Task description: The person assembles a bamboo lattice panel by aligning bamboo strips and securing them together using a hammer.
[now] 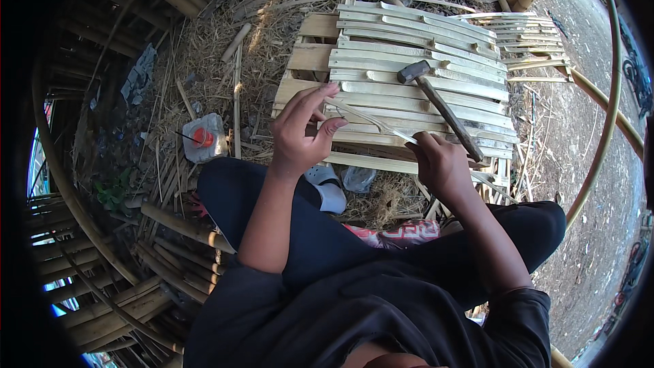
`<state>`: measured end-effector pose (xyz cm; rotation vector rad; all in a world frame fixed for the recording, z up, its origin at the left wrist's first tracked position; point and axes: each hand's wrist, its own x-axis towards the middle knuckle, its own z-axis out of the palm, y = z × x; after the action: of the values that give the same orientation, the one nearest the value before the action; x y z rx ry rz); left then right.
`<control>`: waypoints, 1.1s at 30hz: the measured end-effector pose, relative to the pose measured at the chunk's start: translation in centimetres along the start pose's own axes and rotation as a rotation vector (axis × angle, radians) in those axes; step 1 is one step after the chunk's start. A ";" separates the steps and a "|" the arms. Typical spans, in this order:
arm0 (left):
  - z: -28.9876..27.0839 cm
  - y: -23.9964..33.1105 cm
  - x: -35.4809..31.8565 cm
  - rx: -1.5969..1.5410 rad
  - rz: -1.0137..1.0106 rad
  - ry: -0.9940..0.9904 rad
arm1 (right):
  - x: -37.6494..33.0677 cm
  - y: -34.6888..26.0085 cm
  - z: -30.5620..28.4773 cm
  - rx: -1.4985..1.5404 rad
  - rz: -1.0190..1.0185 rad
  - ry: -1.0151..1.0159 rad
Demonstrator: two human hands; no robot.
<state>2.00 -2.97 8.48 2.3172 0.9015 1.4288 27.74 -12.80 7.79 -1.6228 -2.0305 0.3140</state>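
My left hand (300, 129) hovers over the near edge of a stack of split bamboo slats (415, 61), pinching one end of a thin bamboo sliver (371, 121) between thumb and fingers. My right hand (439, 160) grips the other end of that sliver near the slats' front edge. A hammer (436, 99) with a dark metal head and wooden handle lies across the slats, its handle end close beside my right hand. I sit cross-legged in dark trousers.
A white plastic jug with a red cap (203, 138) lies on dry straw at the left. Bamboo poles (170, 228) are piled at lower left. More slats (531, 37) lie at upper right beside bare ground. A curved bamboo strip (603, 143) arcs at the right.
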 end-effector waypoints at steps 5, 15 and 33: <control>0.6 0.8 -0.2 -0.042 -0.038 0.053 | -0.1 0.1 0.1 -0.009 -0.025 0.005; 2.5 2.0 -1.0 0.029 -0.170 0.168 | -0.3 -1.0 1.2 0.081 0.004 0.051; 2.8 1.2 -1.1 0.243 0.012 0.210 | -1.0 -2.2 2.6 0.180 0.113 -0.107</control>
<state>4.57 -4.34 7.07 2.3737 1.1815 1.6756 24.68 -13.95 6.40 -1.6419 -1.9283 0.6191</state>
